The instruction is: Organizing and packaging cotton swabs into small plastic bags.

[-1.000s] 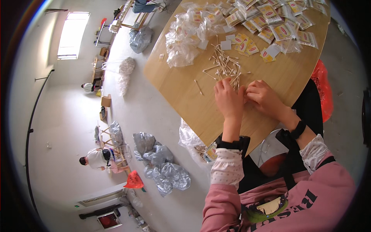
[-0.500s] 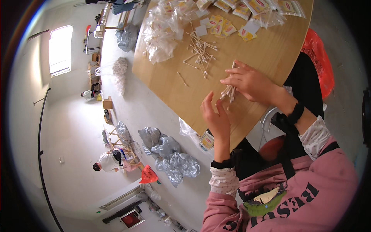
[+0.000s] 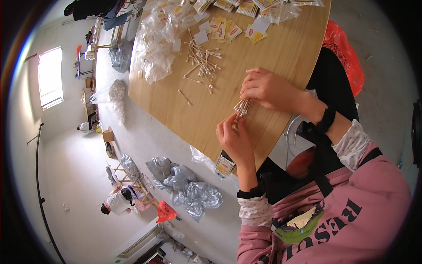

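Observation:
A bundle of white-tipped cotton swabs is gathered between my two hands at the near edge of the table. My right hand is closed round its upper part, with the palm hiding most of the sticks. At the lower ends, the curled fingers of my left hand press round the swab tips. Farther off to the left lies a loose pile of cotton swabs, and one single swab rests apart from it.
Clear plastic bags heap on the wooden table's far left. Yellow-and-white cards and filled swab packets lie at the back. A swab packet hangs by the near edge. Grey bags cover floor left; a red bag stands right.
My left hand has come in from open fingers to close on the swab ends. The swabs, fanned out before, are now bunched more tightly. The whole view has shifted slightly.

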`<state>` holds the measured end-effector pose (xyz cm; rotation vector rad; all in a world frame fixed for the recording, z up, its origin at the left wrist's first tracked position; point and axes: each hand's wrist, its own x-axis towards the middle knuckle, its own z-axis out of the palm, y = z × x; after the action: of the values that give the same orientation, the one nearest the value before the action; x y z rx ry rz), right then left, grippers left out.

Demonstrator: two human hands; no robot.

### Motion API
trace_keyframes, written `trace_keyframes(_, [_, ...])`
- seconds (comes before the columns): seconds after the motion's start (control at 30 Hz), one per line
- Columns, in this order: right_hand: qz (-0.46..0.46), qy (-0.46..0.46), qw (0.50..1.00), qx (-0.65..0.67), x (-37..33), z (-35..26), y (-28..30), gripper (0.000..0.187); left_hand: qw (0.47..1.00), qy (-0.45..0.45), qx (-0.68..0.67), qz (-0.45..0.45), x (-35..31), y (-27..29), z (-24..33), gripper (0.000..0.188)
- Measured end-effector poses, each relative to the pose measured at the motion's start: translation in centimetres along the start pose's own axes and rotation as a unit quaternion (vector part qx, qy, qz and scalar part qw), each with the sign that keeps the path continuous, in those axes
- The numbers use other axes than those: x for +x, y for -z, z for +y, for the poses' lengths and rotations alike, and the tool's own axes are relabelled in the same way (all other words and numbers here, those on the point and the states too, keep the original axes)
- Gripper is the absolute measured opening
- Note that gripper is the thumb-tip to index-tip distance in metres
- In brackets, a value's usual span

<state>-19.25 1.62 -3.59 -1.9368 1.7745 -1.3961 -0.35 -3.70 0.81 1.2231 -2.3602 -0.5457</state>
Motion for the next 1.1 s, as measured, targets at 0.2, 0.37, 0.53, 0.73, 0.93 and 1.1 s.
trace_keyframes(0.2, [0.018,0.013,0.999,-0.033,-0.1,0.0,0.4,0.011,0.999,0.002,-0.034,0.015,0.2,-0.5,0.7,0.013])
trace_keyframes(0.37, [0.048,0.049,0.997,-0.039,0.1,0.0,0.2,0.008,0.999,0.047,-0.025,-0.005,0.9,-0.7,1.3,0.013])
trace_keyframes(0.53, [0.013,0.012,1.000,-0.009,0.0,-0.1,0.2,0.011,0.999,0.029,-0.010,0.008,1.5,-0.9,1.7,0.012])
trace_keyframes(0.73, [0.008,0.005,1.000,-0.005,-0.1,0.1,0.1,0.010,0.998,0.065,-0.014,-0.024,2.1,-1.2,2.4,0.012])
trace_keyframes(0.93, [0.013,0.012,1.000,-0.003,0.0,0.0,0.1,0.007,0.996,-0.021,0.079,-0.037,2.2,-1.4,1.6,0.011])
trace_keyframes(1.1, [0.011,0.017,1.000,-0.013,-0.1,-0.1,0.2,0.010,0.993,-0.045,0.103,-0.034,2.1,-0.8,1.6,0.011])
